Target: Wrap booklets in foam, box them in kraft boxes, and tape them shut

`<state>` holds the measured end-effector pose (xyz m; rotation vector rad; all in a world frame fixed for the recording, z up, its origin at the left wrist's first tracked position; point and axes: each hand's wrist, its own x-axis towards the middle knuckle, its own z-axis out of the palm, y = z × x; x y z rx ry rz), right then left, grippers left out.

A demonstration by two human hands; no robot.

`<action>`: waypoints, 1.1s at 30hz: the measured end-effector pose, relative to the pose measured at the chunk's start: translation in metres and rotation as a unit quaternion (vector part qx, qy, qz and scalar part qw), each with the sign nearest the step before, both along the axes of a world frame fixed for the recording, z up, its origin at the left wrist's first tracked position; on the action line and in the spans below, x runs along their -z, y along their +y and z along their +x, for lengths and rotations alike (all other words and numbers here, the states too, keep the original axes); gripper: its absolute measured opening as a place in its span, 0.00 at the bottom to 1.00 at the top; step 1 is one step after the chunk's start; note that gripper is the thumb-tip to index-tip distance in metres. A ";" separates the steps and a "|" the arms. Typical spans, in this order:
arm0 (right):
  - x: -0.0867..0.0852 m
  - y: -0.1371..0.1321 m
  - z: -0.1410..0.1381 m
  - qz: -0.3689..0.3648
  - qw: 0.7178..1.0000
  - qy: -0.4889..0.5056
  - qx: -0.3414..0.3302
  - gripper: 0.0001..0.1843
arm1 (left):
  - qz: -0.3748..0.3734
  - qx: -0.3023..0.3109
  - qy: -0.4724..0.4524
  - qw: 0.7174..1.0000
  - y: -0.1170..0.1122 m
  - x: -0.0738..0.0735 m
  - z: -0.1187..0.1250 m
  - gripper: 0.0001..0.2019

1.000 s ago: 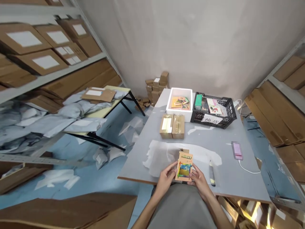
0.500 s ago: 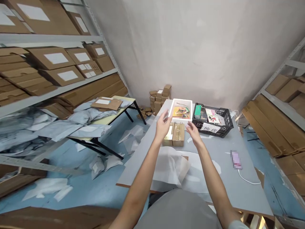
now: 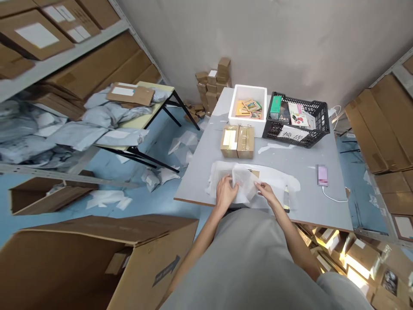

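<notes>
Both my hands rest on white wrapping sheets (image 3: pixel 277 178) spread at the near edge of the grey table (image 3: pixel 300 161). My left hand (image 3: pixel 225 192) presses on the sheets with curled fingers, pinching the left side of a lifted white sheet (image 3: pixel 244 184). My right hand (image 3: pixel 266 191) pinches the same sheet's right edge. A small brown box corner (image 3: pixel 255 173) peeks out under the sheet. Beyond stand two brown cardboard boxes (image 3: pixel 238 141), a white foam box (image 3: pixel 248 107) with colourful cards, and a black crate (image 3: pixel 297 119) with packets.
A dark knife-like tool (image 3: pixel 285 198) lies right of my right hand. A pink phone (image 3: pixel 322 175) with a white cable lies further right. A large open cardboard box (image 3: pixel 93 258) stands at bottom left. Shelves of cartons flank both sides; grey mailers cover a side table (image 3: pixel 142 112).
One second ago I held a colourful card packet near the table edge. Half a second ago both hands reached out toward the foam box. Now they are back on the wrapping sheets, without the packet.
</notes>
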<state>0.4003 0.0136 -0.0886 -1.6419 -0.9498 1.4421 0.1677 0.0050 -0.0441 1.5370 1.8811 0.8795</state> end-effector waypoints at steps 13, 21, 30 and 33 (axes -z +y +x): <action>-0.131 0.023 0.023 0.197 0.978 0.028 0.064 0.34 | 0.037 0.127 -0.271 0.953 -0.006 -0.111 -0.023 0.16; -0.220 0.027 -0.008 0.292 0.949 0.117 0.004 0.27 | 0.006 0.223 -0.418 0.881 0.004 -0.159 -0.003 0.28; -0.194 0.027 -0.065 0.362 0.926 0.112 -0.005 0.28 | -0.046 0.099 -0.564 0.819 0.014 -0.147 0.034 0.36; -0.191 0.025 -0.044 0.394 0.916 0.069 0.039 0.28 | -0.063 0.047 -0.573 0.816 0.021 -0.144 0.014 0.30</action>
